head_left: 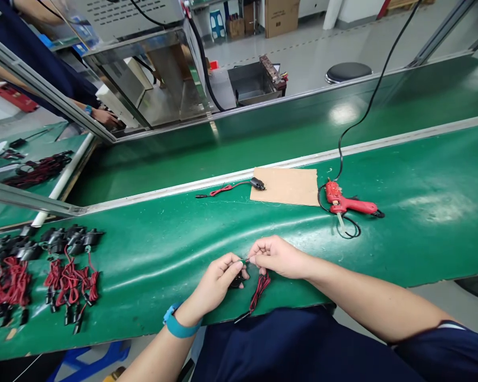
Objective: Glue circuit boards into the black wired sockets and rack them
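Observation:
Close to the bench's front edge, my left hand (222, 276) is closed around a small black part (236, 281), mostly covered by the fingers. A bit of green shows at its thumb tip. My right hand (276, 257) pinches a thin wire right beside it, so the fingertips of both hands nearly meet. From there a folded red-and-black cable (260, 292) hangs down onto the green mat. A similar black part with a red-and-black lead (257, 183) lies on a cardboard sheet (289, 187) farther back.
Right of the cardboard lies a red glue gun (352, 204), its black cord (368, 106) running upward. Several black parts with bundled red cables (69, 281) are grouped at the left. A metal rail (175, 187) borders the conveyor belt (175, 154) behind. A co-worker's hand (107, 118) is at upper left.

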`<state>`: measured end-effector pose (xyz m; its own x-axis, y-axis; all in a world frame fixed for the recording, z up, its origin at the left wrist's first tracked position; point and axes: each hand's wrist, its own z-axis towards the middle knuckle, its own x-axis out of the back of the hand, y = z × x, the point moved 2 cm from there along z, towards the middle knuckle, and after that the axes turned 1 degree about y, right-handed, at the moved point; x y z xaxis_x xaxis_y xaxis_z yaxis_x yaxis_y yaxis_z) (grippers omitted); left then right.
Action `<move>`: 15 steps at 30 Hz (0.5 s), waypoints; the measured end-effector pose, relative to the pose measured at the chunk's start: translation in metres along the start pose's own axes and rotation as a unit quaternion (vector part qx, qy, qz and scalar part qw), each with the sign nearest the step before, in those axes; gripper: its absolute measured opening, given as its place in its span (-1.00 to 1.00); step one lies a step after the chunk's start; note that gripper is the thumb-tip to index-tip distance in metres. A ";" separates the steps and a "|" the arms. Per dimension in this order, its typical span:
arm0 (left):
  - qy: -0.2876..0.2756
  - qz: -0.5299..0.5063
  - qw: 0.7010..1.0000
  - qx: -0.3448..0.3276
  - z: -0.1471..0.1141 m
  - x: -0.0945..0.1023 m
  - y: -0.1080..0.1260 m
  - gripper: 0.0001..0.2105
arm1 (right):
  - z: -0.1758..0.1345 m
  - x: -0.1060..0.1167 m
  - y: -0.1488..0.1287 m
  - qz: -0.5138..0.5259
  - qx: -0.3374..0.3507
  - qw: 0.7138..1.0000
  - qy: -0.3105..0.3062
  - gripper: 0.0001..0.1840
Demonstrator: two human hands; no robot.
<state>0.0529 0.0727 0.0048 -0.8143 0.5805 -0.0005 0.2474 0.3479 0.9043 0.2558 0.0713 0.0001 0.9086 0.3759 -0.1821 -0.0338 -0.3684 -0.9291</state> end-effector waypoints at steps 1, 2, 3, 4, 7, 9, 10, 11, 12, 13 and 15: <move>0.007 -0.027 1.000 0.002 0.000 -0.004 -0.001 -0.67 | -0.001 0.001 -0.001 -0.010 0.002 1.000 0.000 -0.74; 0.015 -0.051 0.999 0.003 0.000 -0.007 -0.002 -0.67 | -0.002 0.002 -0.001 -0.020 0.006 1.000 -0.002 -0.73; 0.021 -0.073 0.997 0.003 0.000 -0.010 -0.002 -0.67 | -0.002 0.003 -0.003 -0.028 0.013 1.000 -0.005 -0.72; 0.025 -0.095 0.995 0.003 -0.001 -0.012 -0.001 -0.67 | -0.002 0.004 -0.004 -0.037 0.023 0.999 -0.008 -0.73; 0.011 -0.171 0.985 0.011 -0.003 -0.017 0.003 -0.67 | -0.003 0.005 -0.008 -0.064 0.069 0.995 -0.011 -0.78; -0.023 -0.226 0.973 0.024 -0.006 -0.022 0.005 -0.66 | -0.004 0.001 -0.010 -0.082 0.110 0.991 -0.001 -0.80; -0.043 -0.250 0.967 0.032 -0.008 -0.025 0.006 -0.65 | -0.004 -0.002 -0.011 -0.093 0.133 0.987 0.006 -0.80; -0.060 -0.269 0.960 0.041 -0.009 -0.028 0.007 -0.64 | -0.005 -0.006 -0.012 -0.107 0.156 0.982 0.013 -0.79; -0.070 -0.282 0.956 0.048 -0.011 -0.031 0.008 -0.64 | -0.006 -0.009 -0.012 -0.125 0.178 0.976 0.020 -0.78; -0.071 -0.293 0.952 0.053 -0.012 -0.033 0.010 -0.64 | -0.007 -0.010 -0.013 -0.144 0.197 0.969 0.028 -0.77; -0.045 -0.315 0.946 0.059 -0.017 -0.032 0.015 -0.68 | -0.010 -0.003 -0.015 -0.195 0.228 0.953 0.050 -0.80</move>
<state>0.0738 0.0471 0.0255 -0.7734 0.2892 -0.5640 -0.2100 0.7227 0.6585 0.2577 0.0672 0.0173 0.9235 0.3174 0.2155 0.1573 0.1989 -0.9673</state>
